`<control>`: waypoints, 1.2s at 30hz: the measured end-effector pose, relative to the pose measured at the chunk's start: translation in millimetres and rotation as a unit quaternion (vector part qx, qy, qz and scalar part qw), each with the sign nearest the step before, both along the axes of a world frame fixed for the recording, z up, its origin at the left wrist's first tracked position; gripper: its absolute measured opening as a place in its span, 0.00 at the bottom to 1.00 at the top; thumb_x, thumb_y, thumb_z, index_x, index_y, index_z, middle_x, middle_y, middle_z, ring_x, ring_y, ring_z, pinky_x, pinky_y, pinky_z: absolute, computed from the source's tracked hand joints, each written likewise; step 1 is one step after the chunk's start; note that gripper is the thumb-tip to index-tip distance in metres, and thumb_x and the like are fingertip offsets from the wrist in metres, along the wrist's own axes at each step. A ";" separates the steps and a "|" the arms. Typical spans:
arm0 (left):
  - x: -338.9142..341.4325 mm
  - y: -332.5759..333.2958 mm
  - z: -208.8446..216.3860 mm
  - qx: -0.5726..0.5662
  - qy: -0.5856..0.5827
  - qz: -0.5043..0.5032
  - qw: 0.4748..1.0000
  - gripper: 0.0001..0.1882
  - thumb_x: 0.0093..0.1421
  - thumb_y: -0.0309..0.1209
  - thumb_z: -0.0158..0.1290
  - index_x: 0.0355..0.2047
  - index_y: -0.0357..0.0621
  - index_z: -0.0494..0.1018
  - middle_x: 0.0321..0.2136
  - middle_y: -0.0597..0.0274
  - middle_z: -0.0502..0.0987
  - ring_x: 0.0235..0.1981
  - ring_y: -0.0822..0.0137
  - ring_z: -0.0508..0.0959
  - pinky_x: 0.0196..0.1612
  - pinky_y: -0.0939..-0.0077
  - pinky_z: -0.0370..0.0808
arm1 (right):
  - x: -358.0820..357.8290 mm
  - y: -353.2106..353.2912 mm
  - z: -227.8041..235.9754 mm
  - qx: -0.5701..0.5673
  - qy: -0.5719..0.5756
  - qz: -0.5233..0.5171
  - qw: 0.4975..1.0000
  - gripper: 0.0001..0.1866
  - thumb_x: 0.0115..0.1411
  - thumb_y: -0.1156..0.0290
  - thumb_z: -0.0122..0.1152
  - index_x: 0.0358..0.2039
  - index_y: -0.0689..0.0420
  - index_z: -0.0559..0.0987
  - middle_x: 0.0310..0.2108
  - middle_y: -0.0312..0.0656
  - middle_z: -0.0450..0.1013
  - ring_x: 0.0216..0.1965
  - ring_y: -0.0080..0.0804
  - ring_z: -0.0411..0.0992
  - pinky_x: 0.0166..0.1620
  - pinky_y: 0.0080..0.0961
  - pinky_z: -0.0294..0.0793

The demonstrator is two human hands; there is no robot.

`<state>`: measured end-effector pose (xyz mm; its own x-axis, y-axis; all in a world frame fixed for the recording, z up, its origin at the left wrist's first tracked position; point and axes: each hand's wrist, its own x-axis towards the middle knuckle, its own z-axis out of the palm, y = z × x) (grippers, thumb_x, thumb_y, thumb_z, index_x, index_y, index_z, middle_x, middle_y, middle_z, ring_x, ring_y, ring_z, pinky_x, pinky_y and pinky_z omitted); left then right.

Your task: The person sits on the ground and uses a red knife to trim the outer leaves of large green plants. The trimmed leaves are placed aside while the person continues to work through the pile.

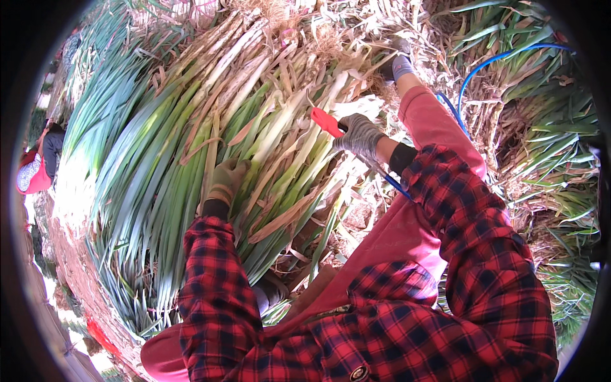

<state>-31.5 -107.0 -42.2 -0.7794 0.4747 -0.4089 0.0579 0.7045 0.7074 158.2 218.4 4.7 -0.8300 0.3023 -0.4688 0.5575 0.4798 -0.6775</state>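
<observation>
A large heap of long green onions [146, 165] lies in front of me, pale stalks and roots towards the far side, green leaves towards me and to the left. My left hand [228, 180], in a greenish-brown glove, is closed around some of the leaves near the heap's middle. In a grey glove, my right hand [360, 135] grips an air gun [327, 122] with a bright red end, pointed left over the pale stalks. A blue hose [396, 184] runs from below this hand. The fingertips of the left hand are partly hidden among leaves.
More green onions [560, 146] are piled along the right side, with a blue hose [474, 73] looping over dry husks. Dry peelings [359, 213] litter the ground between my legs. Another person [48, 156] is at the far left edge.
</observation>
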 end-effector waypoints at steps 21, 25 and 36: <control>-12.5 9.8 16.8 0.050 -0.206 -0.008 0.977 0.35 0.49 0.34 0.70 0.53 0.25 0.71 0.42 0.56 0.80 0.39 0.65 0.80 0.45 0.74 0.77 | -21.3 43.1 -26.9 0.087 0.006 0.048 0.995 0.26 0.43 0.61 0.71 0.43 0.61 0.82 0.26 0.48 0.77 0.29 0.32 0.76 0.39 0.30 0.74; -32.4 4.4 15.4 -0.008 -0.211 -0.030 0.977 0.29 0.49 0.32 0.70 0.48 0.28 0.74 0.41 0.58 0.81 0.39 0.68 0.79 0.45 0.74 0.76 | -29.3 45.4 -0.7 0.069 -0.001 0.000 0.998 0.24 0.44 0.61 0.72 0.39 0.63 0.82 0.23 0.47 0.77 0.25 0.32 0.74 0.37 0.31 0.74; -36.8 4.7 17.8 -0.031 -0.206 -0.020 0.978 0.28 0.49 0.37 0.68 0.47 0.32 0.76 0.38 0.61 0.80 0.38 0.68 0.78 0.46 0.73 0.74 | -40.4 57.7 -16.8 0.048 -0.009 -0.009 0.999 0.26 0.45 0.62 0.72 0.41 0.66 0.81 0.25 0.46 0.77 0.26 0.29 0.74 0.36 0.28 0.74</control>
